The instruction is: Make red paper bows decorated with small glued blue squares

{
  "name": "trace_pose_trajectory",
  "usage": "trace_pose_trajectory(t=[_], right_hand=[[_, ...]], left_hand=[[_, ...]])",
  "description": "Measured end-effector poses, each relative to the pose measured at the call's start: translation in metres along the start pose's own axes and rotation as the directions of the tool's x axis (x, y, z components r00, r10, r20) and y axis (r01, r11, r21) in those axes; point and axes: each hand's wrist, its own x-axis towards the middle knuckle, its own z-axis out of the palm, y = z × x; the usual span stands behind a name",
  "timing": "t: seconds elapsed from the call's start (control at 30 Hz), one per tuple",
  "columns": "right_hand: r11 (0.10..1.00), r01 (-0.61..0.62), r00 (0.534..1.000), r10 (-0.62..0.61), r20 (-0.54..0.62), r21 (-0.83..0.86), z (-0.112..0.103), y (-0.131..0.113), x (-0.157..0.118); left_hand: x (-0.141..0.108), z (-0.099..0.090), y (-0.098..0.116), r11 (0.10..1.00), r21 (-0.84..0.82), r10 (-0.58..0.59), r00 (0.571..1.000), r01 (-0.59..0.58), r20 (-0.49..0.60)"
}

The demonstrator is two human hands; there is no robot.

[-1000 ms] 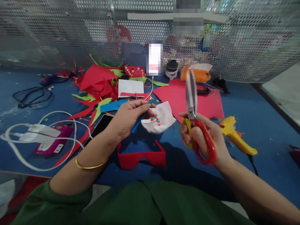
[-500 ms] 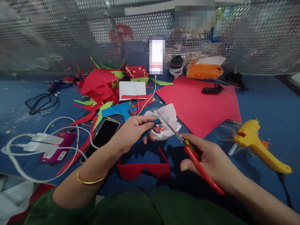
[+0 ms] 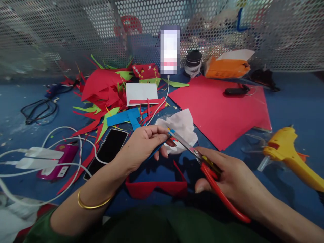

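My left hand (image 3: 149, 140) pinches a narrow blue paper strip (image 3: 156, 150) between thumb and fingers; its tip pokes out past them. In my right hand (image 3: 227, 170) are red-handled scissors (image 3: 215, 185), their blades meeting the strip's tip at my left fingertips. I cannot make out how far the blades are apart. Below the blades lies crumpled white tissue (image 3: 186, 126) in a clear dish, with small red, blue and orange bits on it, partly hidden by my left fingers. Red paper glasses (image 3: 154, 189) lie just in front of me.
Red, green and blue paper scraps (image 3: 101, 89) pile up at the left. A dark-screened phone (image 3: 108, 146) and white charging cables (image 3: 81, 145) lie near my left arm. Red sheets (image 3: 220, 111) spread behind my right hand. A yellow glue gun (image 3: 283, 145) rests at the right.
The scissors' blades have come down onto the tip of the blue strip, where before they stood a little apart from it. The camera view has shifted slightly.
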Motion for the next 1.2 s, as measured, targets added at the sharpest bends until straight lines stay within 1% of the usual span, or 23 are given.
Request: trace_pose_trajectory(t=[0.1,0.17,0.43,0.57,0.8,1.2], right_hand=[[1.000,0.000,0.999,-0.001,0.032,0.014,0.0010,0.0011,0.0004],[1.000,0.003,0.999,-0.003,0.046,0.016,0.0011,0.0012,0.0002],[0.999,0.003,0.998,-0.005,0.055,0.034,0.0013,0.0004,-0.0015],[0.999,-0.019,0.996,0.015,0.083,0.048,0.0018,0.0009,-0.0023],[0.996,-0.041,0.996,0.035,0.087,0.078,0.0027,0.0005,-0.0018],[0.986,-0.083,0.991,0.066,0.117,0.147,0.0031,0.0008,-0.0027]], left_hand=[[0.0000,0.0003,0.0006,1.000,-0.014,0.015,1.000,-0.014,0.024],[-0.0001,0.0006,0.0014,1.000,-0.014,0.011,1.000,-0.011,0.019],[0.0005,0.0005,0.0020,1.000,0.001,0.012,1.000,-0.012,0.016],[0.0013,0.0004,0.0016,1.000,0.006,0.017,1.000,-0.017,0.018],[0.0007,-0.0004,0.0014,0.999,-0.034,0.003,1.000,-0.002,0.009],[0.0006,-0.0017,-0.0013,1.000,-0.021,0.006,1.000,-0.006,-0.014]])
